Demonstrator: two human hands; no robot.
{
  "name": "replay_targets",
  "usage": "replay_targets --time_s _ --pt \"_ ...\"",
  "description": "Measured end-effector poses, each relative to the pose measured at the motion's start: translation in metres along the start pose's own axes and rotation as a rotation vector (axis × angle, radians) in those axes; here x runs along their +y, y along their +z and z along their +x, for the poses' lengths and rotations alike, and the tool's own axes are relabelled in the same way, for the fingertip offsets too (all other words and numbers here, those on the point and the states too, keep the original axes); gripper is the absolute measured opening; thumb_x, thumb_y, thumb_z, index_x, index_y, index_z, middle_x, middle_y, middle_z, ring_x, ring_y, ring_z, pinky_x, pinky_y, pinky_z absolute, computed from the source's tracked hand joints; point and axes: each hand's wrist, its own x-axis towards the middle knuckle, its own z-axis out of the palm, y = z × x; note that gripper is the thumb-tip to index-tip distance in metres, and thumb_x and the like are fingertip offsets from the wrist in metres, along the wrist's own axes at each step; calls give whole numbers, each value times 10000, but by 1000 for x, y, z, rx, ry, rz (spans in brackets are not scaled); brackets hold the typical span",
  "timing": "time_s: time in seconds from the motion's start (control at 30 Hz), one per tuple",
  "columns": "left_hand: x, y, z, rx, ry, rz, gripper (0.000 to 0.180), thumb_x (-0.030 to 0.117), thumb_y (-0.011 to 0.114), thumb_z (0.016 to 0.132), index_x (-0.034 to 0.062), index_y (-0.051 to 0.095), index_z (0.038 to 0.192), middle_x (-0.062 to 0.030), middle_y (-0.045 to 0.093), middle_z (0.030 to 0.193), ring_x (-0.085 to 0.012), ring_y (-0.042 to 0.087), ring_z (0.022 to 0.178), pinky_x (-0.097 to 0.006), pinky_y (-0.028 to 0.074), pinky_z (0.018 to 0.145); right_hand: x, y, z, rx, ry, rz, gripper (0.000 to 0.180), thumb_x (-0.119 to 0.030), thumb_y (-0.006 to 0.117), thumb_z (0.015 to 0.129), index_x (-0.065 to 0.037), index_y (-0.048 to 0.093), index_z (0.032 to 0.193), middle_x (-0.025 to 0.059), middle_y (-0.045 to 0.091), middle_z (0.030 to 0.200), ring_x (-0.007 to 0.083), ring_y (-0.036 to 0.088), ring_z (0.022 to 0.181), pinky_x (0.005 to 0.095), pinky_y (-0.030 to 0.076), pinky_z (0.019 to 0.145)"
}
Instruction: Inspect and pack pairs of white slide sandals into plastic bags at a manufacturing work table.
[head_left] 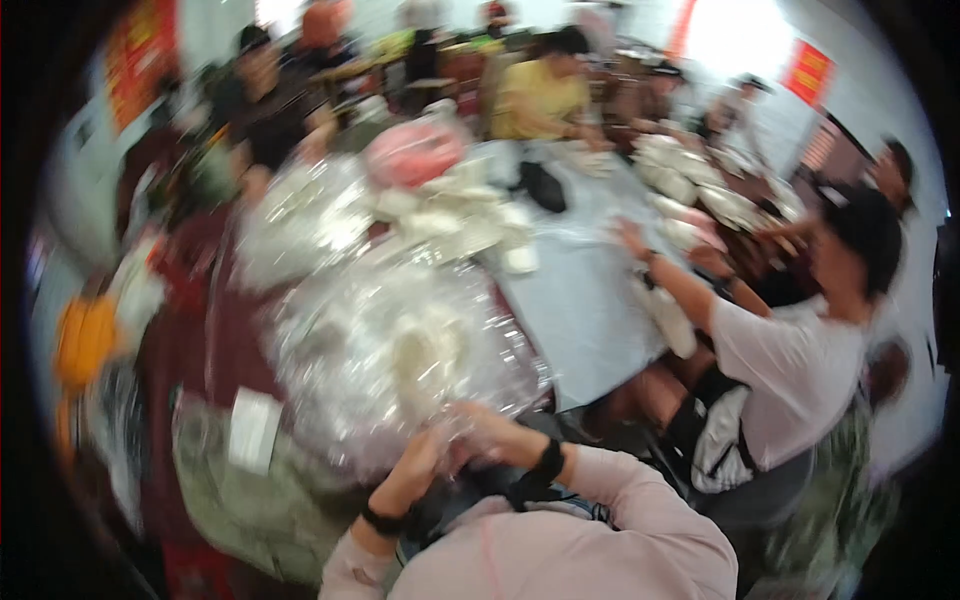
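Observation:
A large clear plastic bag [330, 370] lies in front of me on the table, with whitish, cream-coloured things showing blurrily through it. At its near edge, my left hand [424, 458] and my right hand [488, 434] are close together, fingers closed on the crumpled plastic. The fingertips are smeared by motion. Each wrist wears a black band. What kind of things the bag holds, I cannot tell.
A second clear bag [310, 215], a pile of cream-coloured pieces [460, 215] and a pink bundle [415, 150] lie beyond. A grey sheet [580, 310] covers the right side. A co-worker in white [790, 370] reaches over it. Green fabric [225, 500] and a white paper [255, 430] are near left.

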Motion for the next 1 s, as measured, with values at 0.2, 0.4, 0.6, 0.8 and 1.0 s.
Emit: replay_targets --time_s 0.2,0.4,0.6,0.8,1.0 --pt "0 -18 -100 231 -113 208 323 214 449 958 19 509 1209 -70 591 1049 -132 541 988 -270 432 870 24 -61 12 156 -153 -157 295 -206 456 922 -24 514 1147 102 601 1011 220 601 888 313 518 726" --pt "-56 -61 -202 1331 197 932 159 169 582 848 15 597 881 -139 576 852 -264 554 752 -361 448 699 -1 -77 1 50 -169 1 242 -133 498 908 19 525 1094 136 591 987 217 590 839 303 492 697" --pt "-175 -168 -272 1989 -215 291 355 211 518 879 18 506 1177 -206 474 1205 -334 429 1150 -440 355 947 11 14 19 19 72 -422 394 64 553 799 52 499 1189 161 594 1104 227 619 930 323 508 819" --pt "-168 -156 -204 895 -740 663 465 214 351 922 74 351 1366 -138 373 1397 -294 272 1328 -467 257 1047 45 82 68 -574 389 -555 828 56 685 666 -15 289 1390 76 443 1344 162 417 1229 315 356 1015" --pt "-219 -123 -251 775 -659 864 363 185 389 908 73 425 1251 -114 435 1247 -265 359 1193 -419 311 968 143 161 102 -645 835 -259 519 -19 615 795 14 426 1278 76 593 1100 126 613 845 248 515 724"
